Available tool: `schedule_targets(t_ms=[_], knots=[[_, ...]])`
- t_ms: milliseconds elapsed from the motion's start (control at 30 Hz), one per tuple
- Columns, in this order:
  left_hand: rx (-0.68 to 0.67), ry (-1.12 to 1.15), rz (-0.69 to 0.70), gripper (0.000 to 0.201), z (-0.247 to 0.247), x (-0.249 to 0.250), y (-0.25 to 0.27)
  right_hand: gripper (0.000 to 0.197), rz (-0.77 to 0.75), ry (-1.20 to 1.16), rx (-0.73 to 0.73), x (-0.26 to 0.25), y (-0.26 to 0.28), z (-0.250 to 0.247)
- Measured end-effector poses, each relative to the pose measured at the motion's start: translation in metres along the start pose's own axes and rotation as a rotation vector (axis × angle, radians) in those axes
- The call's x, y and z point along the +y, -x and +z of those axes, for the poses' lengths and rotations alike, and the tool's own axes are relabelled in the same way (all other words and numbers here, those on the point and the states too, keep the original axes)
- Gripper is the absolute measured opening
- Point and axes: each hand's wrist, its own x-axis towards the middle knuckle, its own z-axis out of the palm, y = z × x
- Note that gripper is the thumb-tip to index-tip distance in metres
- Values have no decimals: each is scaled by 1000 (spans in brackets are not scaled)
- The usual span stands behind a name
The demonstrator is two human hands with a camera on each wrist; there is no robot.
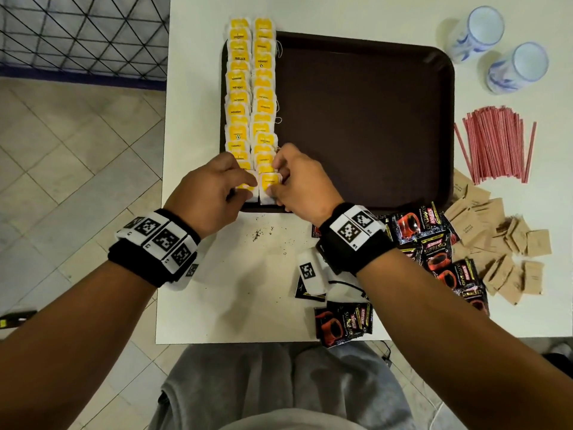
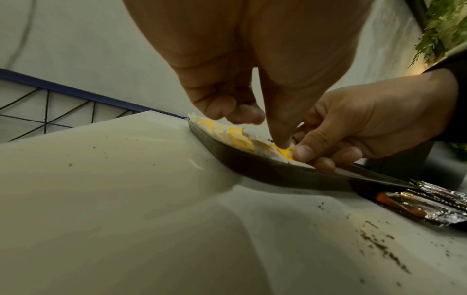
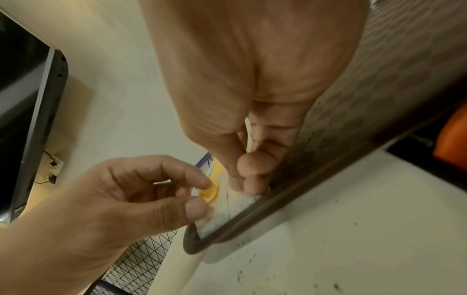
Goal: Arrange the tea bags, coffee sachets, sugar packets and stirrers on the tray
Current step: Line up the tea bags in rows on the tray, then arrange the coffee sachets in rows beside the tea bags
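Touching fingers [image 1: 276, 169]: nearest tea bag [image 1: 268, 181]

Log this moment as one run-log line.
left hand: pinches tea bag | right hand: pinches tea bag | tray: two tea-bag rows | coffee sachets, stirrers: off tray

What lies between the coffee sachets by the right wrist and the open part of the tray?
Nothing visible on the tray floor itself: its right part is bare. Only the near rim and the right hand at the tea bags lie beside that path from the coffee sachets.
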Motion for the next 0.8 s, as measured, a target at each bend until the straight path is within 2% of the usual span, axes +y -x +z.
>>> schedule_targets(t_ms=[233, 333, 433, 533, 633, 700, 800], knots=[[-11, -5, -53, 15, 5, -6, 6, 25, -26, 104, 35, -7, 1, 12], [5, -5, -48, 14, 3, -2, 8, 29, -38, 108, 43, -11, 7, 10], [43, 27, -66, 18, 2, 10, 9, 29, -52, 104, 126, -2, 26, -9], [40, 82, -72, 16, 8, 32, 12, 23, 27, 113, 260, 28, 59, -42], [-23, 98, -42, 14, 23, 63, 11, 21, 184, 144, 404, 65, 98, -75], [-95, 108, -30, 13, 35, 82, 8, 27, 284, 193, 480, 84, 119, -91], [-306, 41, -58, 19, 53, 103, 8, 41, 397, 216, 579, 105, 138, -106]])
